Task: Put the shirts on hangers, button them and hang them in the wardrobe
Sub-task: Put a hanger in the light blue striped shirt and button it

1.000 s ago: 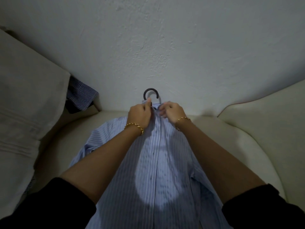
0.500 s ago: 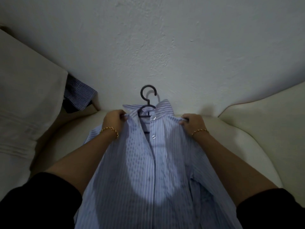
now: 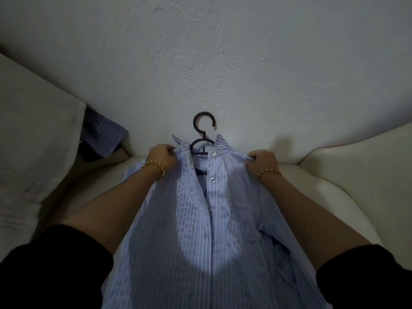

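A light blue striped shirt (image 3: 200, 241) lies front-up on a cream sofa seat (image 3: 334, 197), lit in the middle by a round patch of light. A dark hanger (image 3: 203, 132) sits inside its collar, hook pointing toward the wall. The placket is open at the top, with three white buttons showing. My left hand (image 3: 161, 156) grips the shirt's left shoulder next to the collar. My right hand (image 3: 262, 161) grips the right shoulder. Both wrists wear gold bead bracelets.
A dark blue checked shirt (image 3: 101, 136) lies crumpled at the back left, between a cream cushion (image 3: 33, 141) and the white wall (image 3: 223, 63). Another cream sofa cushion (image 3: 367, 163) rises on the right.
My hands moved apart from the collar button area out to the two shoulders. The collar and top of the placket spread open, baring more of the hanger.
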